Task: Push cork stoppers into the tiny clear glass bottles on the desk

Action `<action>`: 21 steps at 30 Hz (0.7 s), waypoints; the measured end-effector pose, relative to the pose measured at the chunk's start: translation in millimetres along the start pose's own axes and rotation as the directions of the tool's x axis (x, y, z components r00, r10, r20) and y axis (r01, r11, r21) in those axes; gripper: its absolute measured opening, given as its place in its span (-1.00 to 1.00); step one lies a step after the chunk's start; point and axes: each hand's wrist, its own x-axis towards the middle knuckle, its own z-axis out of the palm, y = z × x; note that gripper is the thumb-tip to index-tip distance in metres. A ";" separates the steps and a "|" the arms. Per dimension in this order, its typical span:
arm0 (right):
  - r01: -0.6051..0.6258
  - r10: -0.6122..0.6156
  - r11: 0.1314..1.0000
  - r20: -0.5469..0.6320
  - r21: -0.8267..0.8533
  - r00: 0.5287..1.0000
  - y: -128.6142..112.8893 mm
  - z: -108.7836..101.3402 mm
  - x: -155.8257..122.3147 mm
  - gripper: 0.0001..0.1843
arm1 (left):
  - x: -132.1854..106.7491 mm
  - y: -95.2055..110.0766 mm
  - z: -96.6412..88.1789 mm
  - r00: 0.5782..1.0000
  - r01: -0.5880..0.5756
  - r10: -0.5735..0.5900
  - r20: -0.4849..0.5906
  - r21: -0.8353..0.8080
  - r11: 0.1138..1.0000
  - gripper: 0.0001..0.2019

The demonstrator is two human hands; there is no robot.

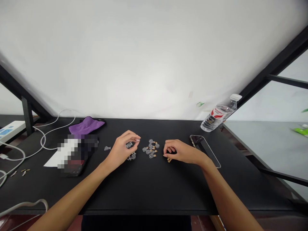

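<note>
My left hand (125, 146) pinches a tiny clear glass bottle (137, 140) between thumb and fingertips, raised over the table. Below and behind those fingers lie several small glass bottles (133, 156) without visible corks, partly hidden by the hand. One more loose glass bottle (107, 148) lies to the left of it. Between the hands is a cluster of mini bottles with cork stoppers (151, 149). My right hand (179, 150) is curled with thumb and finger close together, just above some small corks (169, 159); whatever sits between its fingertips is too small to make out.
A phone (208, 152) lies right of my right hand, and a water bottle (220, 114) stands tilted-looking behind it. At left are a purple cloth (86, 125), a blurred-out dark item with white paper (51, 160), white cables (44, 136) and small scraps (24, 172). A white wall (154, 64) rises behind.
</note>
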 end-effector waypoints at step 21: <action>0.247 -0.025 0.833 -0.413 0.496 0.910 -39.2 51.3 26.4 -0.84 | -2.9 14.5 11.7 0.895 0.443 -0.359 0.265 -0.433 0.785 -0.76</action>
